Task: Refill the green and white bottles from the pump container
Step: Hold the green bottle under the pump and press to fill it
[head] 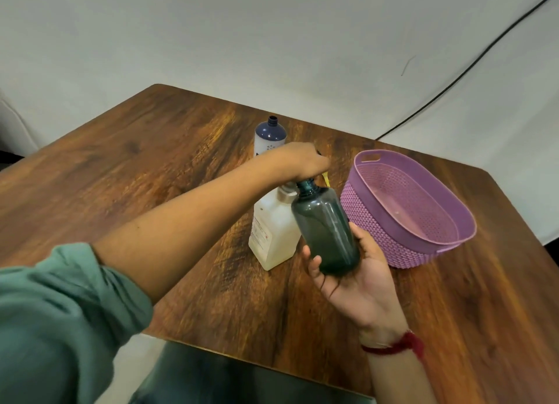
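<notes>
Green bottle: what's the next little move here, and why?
Probably press the pump down. The left hand grips the top of the pump container, and the right hand holds the green bottle tilted with its open neck right at the pump, so a push should send liquid in.

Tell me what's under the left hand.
Under the left hand show the collar of the pump container and the open neck of the green bottle, which the right hand holds. The pump head is covered by the hand.
</notes>
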